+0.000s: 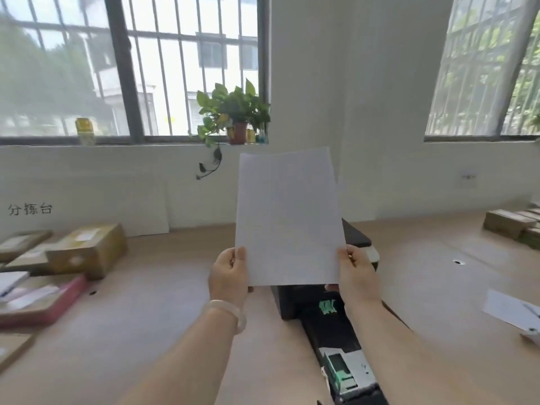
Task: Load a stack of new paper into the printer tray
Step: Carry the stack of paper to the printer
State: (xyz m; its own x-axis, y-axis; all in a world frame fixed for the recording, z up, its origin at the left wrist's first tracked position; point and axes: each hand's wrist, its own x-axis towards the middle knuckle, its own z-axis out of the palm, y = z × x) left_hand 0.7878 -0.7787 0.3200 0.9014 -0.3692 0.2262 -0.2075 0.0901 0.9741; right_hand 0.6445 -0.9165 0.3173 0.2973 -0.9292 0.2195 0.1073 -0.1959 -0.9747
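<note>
Thumbs of the left hand (229, 276) and right hand (355, 271) press the front of the paper stack (287, 217), fingers clamped behind its lower corners. It stands upright, long axis vertical, above the black printer (304, 302) and its pulled-out tray (347, 372). Bare wooden table (152, 317) lies open on both sides.

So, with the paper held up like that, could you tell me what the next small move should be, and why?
Probably lower the paper toward the open tray. Both hands, left and right, pinch its bottom corners, holding it upright above the printer, whose tray is pulled out below.
</note>
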